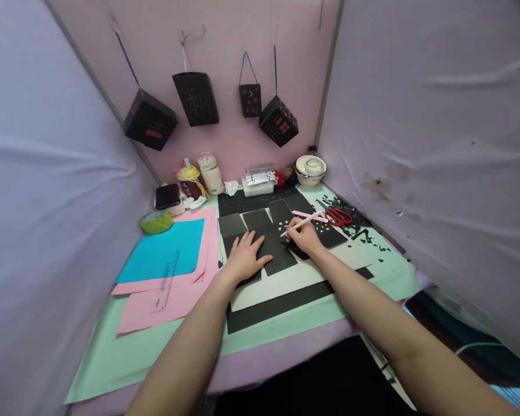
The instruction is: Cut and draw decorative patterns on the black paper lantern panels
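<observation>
My left hand (245,258) lies flat with its fingers spread on a black paper cutout (278,254). Pinched in my right hand (304,238) is a white pen (301,223), its tip at the black paper near several small white star shapes (282,225). The cutout has flaps along its far side and rests on a white sheet (277,287). Under that sheet a larger black sheet (260,315) shows at the near edge. Just beyond my right hand are a pink pen-like tool (307,216) and red-handled scissors (338,217).
Left lie blue paper (167,248), pink paper (134,315), a clear ruler (167,283) and yellow-green tape (156,222). Black scraps (351,211) litter the right side. Behind stand a cream bottle (211,174), a marker box (259,184) and a lidded bowl (311,171). Black paper boxes (196,99) hang above.
</observation>
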